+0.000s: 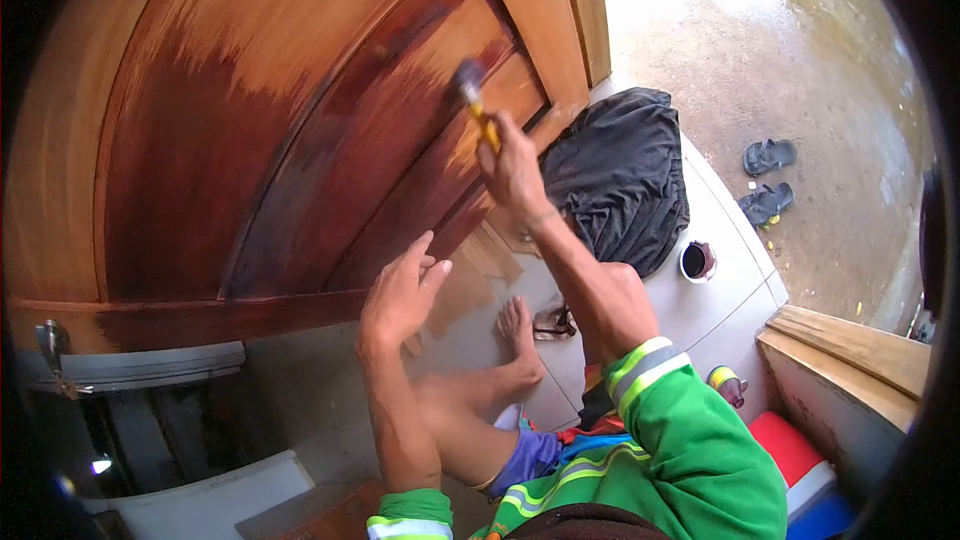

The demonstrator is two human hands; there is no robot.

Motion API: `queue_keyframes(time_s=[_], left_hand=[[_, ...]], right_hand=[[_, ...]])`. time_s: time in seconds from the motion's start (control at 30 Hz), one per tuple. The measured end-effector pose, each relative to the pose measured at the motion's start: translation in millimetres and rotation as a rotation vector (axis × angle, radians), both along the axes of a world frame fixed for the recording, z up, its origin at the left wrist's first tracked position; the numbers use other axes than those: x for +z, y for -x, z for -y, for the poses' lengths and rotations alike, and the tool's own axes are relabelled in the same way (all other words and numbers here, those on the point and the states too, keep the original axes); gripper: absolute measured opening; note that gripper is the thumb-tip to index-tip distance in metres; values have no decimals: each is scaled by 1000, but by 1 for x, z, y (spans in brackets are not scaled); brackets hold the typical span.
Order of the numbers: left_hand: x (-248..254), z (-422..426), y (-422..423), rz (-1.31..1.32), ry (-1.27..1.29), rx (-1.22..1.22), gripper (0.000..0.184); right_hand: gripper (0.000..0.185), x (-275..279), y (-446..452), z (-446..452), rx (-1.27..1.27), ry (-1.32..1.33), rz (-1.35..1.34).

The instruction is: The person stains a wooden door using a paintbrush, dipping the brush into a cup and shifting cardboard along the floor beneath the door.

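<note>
My right hand (513, 172) is closed round the yellow handle of a paintbrush (474, 100). Its dark, blurred bristles are at the face of a wooden door panel (300, 140); whether they touch cannot be made out. Dark reddish-brown stain covers much of the panel, with lighter bare wood showing in streaks near the top. My left hand (400, 290) is raised near the panel's lower edge, fingers apart, holding nothing. On the white floor at the right stands a small white cup (697, 261) of dark liquid.
A crumpled black cloth (625, 180) lies beside the door. Flip-flops (768, 157) rest on the wet ground outside. At the lower right are a wooden frame edge (850, 350), a bottle with a yellow-green band (727, 383) and a red, white and blue box (795, 460). Cardboard (465, 290) lies under the door.
</note>
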State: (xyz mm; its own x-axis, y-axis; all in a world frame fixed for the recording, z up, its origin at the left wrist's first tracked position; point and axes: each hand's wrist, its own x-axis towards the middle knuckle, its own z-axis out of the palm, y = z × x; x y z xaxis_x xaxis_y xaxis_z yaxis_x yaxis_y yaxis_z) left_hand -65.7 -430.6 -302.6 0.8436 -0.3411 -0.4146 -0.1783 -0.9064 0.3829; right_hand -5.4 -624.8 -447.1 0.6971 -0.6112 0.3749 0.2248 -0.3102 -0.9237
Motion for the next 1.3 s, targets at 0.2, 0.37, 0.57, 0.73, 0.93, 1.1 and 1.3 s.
queue_keyframes(time_s=[0.2, 0.37, 0.57, 0.73, 0.93, 1.1, 1.3], left_hand=[[2, -3, 2, -3, -3, 20, 60], [6, 2, 3, 12, -1, 19, 59], [4, 6, -3, 3, -17, -6, 59], [3, 2, 1, 37, -8, 1, 57], [5, 5, -1, 0, -12, 19, 60], [6, 3, -1, 10, -42, 17, 59], [9, 5, -1, -19, -47, 24, 60]], right_hand=[[32, 11, 20, 49, -130, 8, -6], [29, 5, -4, 2, 21, -58, -12], [39, 18, 56, -11, 207, 63, -75], [46, 27, 39, 72, -175, 260, -157], [63, -5, 21, 5, 26, 310, -43], [57, 52, 50, 33, -47, 303, -135], [53, 90, 6, 15, 11, 424, -196]])
